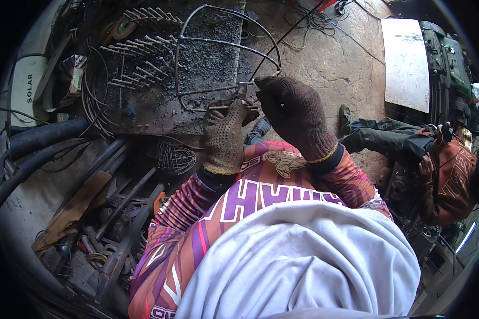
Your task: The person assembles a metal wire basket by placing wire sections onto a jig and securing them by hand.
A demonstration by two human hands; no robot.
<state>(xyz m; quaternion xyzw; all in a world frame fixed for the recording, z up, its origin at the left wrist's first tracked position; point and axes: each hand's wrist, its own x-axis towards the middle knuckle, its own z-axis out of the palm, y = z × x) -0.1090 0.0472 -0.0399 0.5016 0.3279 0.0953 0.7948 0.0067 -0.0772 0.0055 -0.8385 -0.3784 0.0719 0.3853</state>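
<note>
A frame of bent metal rod (pixel 227 41) lies over the near right part of the dark workbench, its corner by my hands. My left hand (pixel 223 135), in a tan dotted glove, closes on the frame's near side, where a short flat metal piece (pixel 242 89) sticks up by the fingertips. My right hand (pixel 292 111), in a dark brown knitted glove, hovers just right of that piece with its fingers curled. What the right hand holds, if anything, is hidden by the glove.
Short rods (pixel 143 45) stand in rows on the gritty workbench (pixel 165 125). A wire whisk-shaped cage (pixel 176 158) hangs below its edge. Pipes and scrap (pixel 125 202) crowd the lower left. At right, another person (pixel 447 175) sits near a white panel (pixel 406 64). Cables (pixel 308 24) cross the floor.
</note>
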